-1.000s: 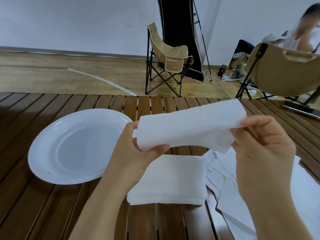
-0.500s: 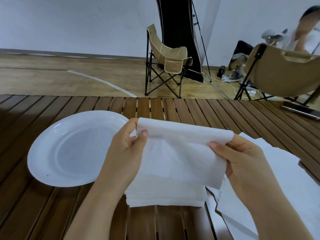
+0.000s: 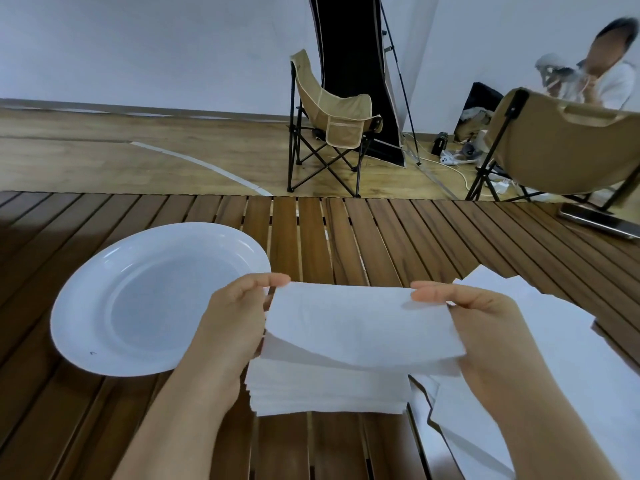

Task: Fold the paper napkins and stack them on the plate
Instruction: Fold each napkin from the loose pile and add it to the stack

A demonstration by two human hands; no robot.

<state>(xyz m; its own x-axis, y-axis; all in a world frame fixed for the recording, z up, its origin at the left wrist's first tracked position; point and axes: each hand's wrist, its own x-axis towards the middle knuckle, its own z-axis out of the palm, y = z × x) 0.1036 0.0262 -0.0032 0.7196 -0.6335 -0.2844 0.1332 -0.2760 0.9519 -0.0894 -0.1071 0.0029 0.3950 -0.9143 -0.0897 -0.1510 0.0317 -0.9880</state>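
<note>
While both hands hold one paper napkin [image 3: 360,327] above the centre of the frame, its far edge is stretched level between them and its near edge hangs in a shallow curve over the pile of folded napkins [image 3: 329,389] lying on the slatted worktop [image 3: 346,237]. Left hand [image 3: 235,327]: grip closed on the napkin's upper left corner, thumb and forefinger pinching it. Right hand [image 3: 485,327]: grip likewise closed on the upper right corner, in a pinch. White plate [image 3: 86,282]: sits at centre left, just beside the left hand, and carries no napkins. Loose unfolded sheets [image 3: 554,341] lie spread at lower right, partly under the right wrist. Judgement: the step in hand is the fold of this sheet, and the stacking on the plate has not begun. To do it well, the two pinched corners should be kept level and the sheet taut, the hanging edge brought to meet the held edge corner to corner, and the crease pressed flat against the pile or worktop before release. Risk noted: the thin sheet sags in the middle, so uneven tension would likely skew the fold. Folding chairs [image 3: 332,129] and a seated person at upper right play no part.
</note>
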